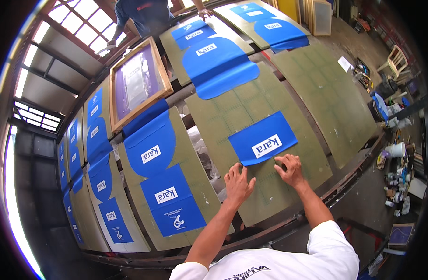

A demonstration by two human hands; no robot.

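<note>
A blue sheet (pixel 242 141) with a white printed panel lies on the olive-green board (pixel 293 179) in front of me. My left hand (pixel 238 184) is at its near left corner, fingers spread and fingertips close to the edge. Along the near edge, further right, my right hand (pixel 291 170) has its fingers bent and thumb apart, the fingertips at or just beside the sheet. Neither hand visibly grips it, though contact under the fingertips is hard to make out.
More boards bear blue printed sheets (pixel 151 135) on my left. A wood-framed printing screen (pixel 166 86) stands tilted across the boards. At the far side, another person (pixel 141 18) rests a hand on a board. A bare board (pixel 323 93) lies right; containers (pixel 396 150) and a chair (pixel 396 60) are beyond.
</note>
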